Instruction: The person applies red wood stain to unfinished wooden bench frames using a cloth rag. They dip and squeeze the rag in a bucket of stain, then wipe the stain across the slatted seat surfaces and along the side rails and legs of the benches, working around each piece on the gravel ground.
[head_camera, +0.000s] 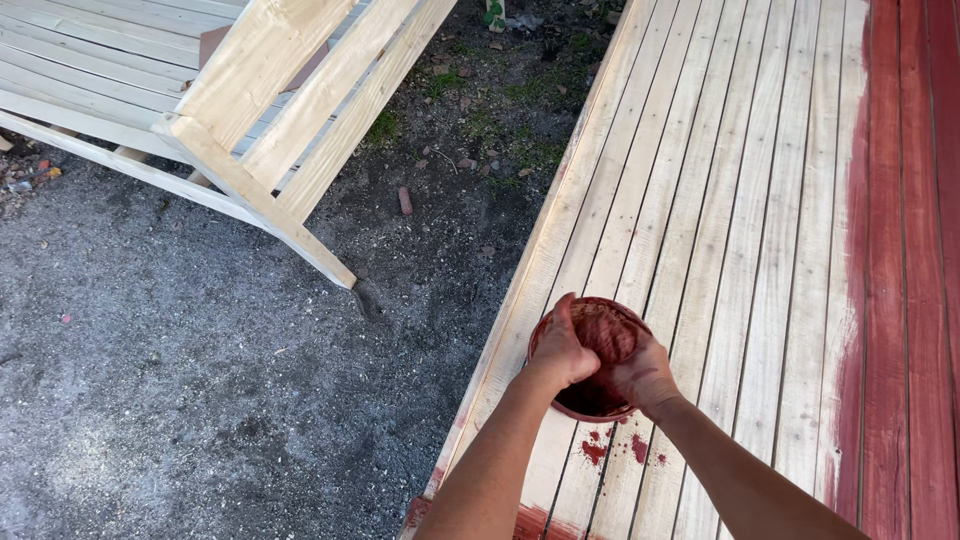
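Head view: one look down from above the hands.
Left hand (563, 350): grip closed around the near left rim of a round red-stained bowl of dark red paint (592, 345).
Right hand (640, 372): grip wrapped on the bowl's right side, fingers inside over the rim.
Bowl: held just above the pale slatted wooden surface (720, 200), near its left edge.
Red drips (612, 450): on the slats under the bowl.
Painted red strip (905, 250): far right.
Unpainted wooden frame (270, 110): upper left, on grey gravel ground (180, 380).

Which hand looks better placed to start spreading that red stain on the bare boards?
Probably the right hand: it reaches into the bowl of red stain, while the left hand grips the rim, steadying it.
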